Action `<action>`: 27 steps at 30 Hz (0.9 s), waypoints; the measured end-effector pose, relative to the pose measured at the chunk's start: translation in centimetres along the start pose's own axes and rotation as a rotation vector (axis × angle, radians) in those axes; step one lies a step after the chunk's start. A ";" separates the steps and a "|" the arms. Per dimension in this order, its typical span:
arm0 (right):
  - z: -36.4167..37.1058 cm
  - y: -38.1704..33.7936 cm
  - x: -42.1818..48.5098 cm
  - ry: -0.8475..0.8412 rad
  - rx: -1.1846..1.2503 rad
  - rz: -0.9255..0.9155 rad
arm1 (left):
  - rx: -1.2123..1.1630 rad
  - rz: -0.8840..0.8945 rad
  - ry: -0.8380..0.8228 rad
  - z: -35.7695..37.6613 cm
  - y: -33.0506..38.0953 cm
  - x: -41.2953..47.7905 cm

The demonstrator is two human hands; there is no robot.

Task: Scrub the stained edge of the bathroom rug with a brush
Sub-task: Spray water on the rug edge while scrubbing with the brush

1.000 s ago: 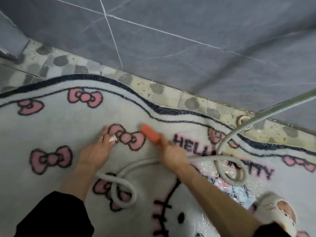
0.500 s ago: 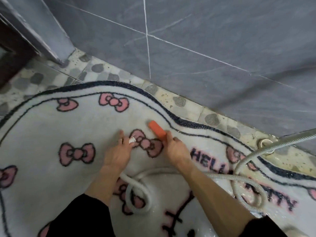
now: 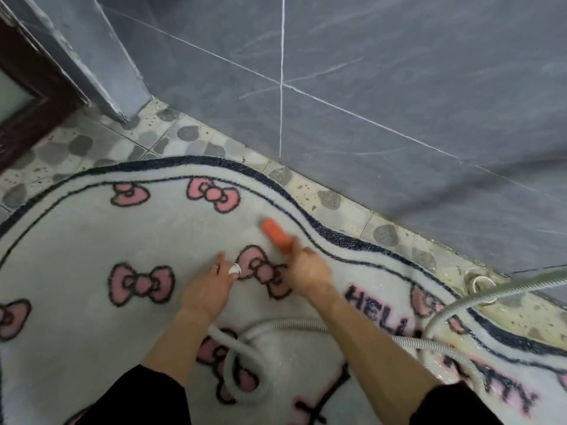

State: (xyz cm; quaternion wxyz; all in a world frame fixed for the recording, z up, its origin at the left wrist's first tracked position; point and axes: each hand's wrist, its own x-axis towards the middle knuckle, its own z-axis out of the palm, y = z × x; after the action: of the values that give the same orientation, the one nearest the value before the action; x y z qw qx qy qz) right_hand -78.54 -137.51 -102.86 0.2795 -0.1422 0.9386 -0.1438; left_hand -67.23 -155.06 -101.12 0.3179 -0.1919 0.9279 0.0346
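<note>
- The white bathroom rug (image 3: 76,240), patterned with pink bows and edged by a dark border, lies flat on pebble-patterned floor tiles (image 3: 331,200).
- An orange brush (image 3: 274,233) sits on the rug's pile just inside the thin inner line of the border, on the rug's far side.
- The right hand (image 3: 308,269) has its fingers wrapped round the near end of the brush, pressing it against the rug.
- The left hand (image 3: 208,288) rests on the rug beside a pink bow, grasping nothing, with one finger stretched out along the pile. It wears a ring (image 3: 214,267).
- A grey ribbed hose (image 3: 291,324) crosses the rug under both forearms and curls into a loop at the rug's near side.
- The lettering side of the rug looks wet and glistening.
- Grey wall tiles (image 3: 399,102) rise just beyond the rug's far edge.
- A dark wooden door frame (image 3: 30,96) stands past the rug's far left corner.
</note>
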 end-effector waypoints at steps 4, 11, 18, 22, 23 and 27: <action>-5.7 9.2 -0.7 0.215 0.172 0.431 | 0.026 -0.006 0.026 0.9 0.2 0.4; 2.7 -1.4 -3.7 -0.081 0.137 -0.106 | -0.052 -0.010 0.067 1.5 0.5 1.2; -3.3 14.0 -4.1 0.269 0.085 0.478 | -0.033 0.085 0.098 1.7 1.2 1.2; -1.5 10.2 -5.0 0.536 -0.001 0.370 | -0.020 0.121 0.053 0.7 3.8 1.5; -0.1 7.4 -5.5 0.354 0.158 0.271 | -0.021 0.144 0.037 0.6 4.4 1.7; 3.8 3.2 -6.9 -0.002 0.111 -0.056 | -0.052 0.167 -0.014 0.2 5.0 2.1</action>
State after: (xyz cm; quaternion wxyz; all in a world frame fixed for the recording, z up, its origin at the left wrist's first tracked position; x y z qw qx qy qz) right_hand -71.40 -132.91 -103.72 0.2836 -0.1530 0.9246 -0.2034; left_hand -70.52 -151.15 -102.84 0.3152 -0.1217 0.9372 0.0864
